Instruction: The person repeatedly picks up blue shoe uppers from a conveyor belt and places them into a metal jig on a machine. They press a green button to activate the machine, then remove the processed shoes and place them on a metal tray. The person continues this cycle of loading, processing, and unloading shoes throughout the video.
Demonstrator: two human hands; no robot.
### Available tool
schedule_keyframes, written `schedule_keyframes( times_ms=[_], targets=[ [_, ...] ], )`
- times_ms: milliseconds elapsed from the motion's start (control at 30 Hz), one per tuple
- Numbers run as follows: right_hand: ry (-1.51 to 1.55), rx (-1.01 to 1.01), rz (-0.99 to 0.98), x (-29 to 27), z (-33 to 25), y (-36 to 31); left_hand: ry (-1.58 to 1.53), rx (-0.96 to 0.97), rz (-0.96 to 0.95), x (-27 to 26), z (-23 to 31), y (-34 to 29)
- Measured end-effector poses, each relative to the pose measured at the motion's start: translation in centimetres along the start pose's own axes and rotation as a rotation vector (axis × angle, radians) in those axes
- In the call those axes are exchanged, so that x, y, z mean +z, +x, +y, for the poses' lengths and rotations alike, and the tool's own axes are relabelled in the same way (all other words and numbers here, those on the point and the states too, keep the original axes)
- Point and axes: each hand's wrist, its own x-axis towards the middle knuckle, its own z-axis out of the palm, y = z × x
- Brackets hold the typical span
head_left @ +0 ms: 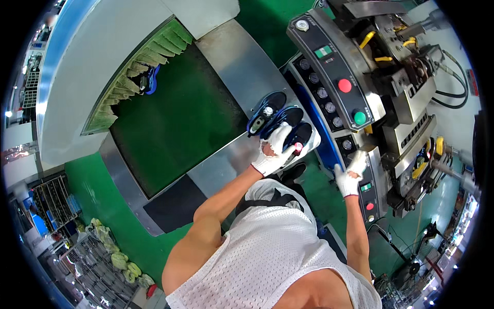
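Note:
Three dark shoes with blue edging stand side by side on the metal ledge: a left shoe (266, 112), a middle shoe (292, 116) and a right shoe (303, 133). Pale fittings show in the openings of some. My left hand (274, 152), in a white knitted glove, is closed on the middle shoe, with its thumb by the right shoe; the palm side is hidden. My right hand (351, 175), gloved the same way, has its fingers apart and rests near the control panel's blue edge (321, 134), holding nothing visible.
A green conveyor belt (175, 123) runs under a grey machine hood with a fringed curtain (139, 67); another blue-edged shoe (151, 81) sits at the fringe. Right stand press machines with a button panel (334, 67) and gauges (322, 92). Racks (92, 262) stand lower left.

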Motion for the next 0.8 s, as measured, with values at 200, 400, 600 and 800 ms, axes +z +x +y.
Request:
schedule_keyframes(
  times_ms=[200, 400, 600, 800],
  targets=[
    [0.891, 0.456, -0.293, 7.5, -19.2, -0.8, 0.157, -0.173, -0.188, 0.7, -7.3, 1.0],
    [0.511, 0.615, -0.219, 15.3, -21.7, -0.3, 0.175, -0.35, -0.278, 2.3, -10.5, 1.1],
    [1.019, 0.97, -0.045, 10.2, -19.4, -1.8, 0.303, -0.486, -0.401, 2.2, -8.0, 1.7],
    [1.802, 1.247, 0.089, 5.1, -12.0, -10.0, 0.219, -0.495, -0.748, 3.7, -1.1, -0.7]
  ],
)
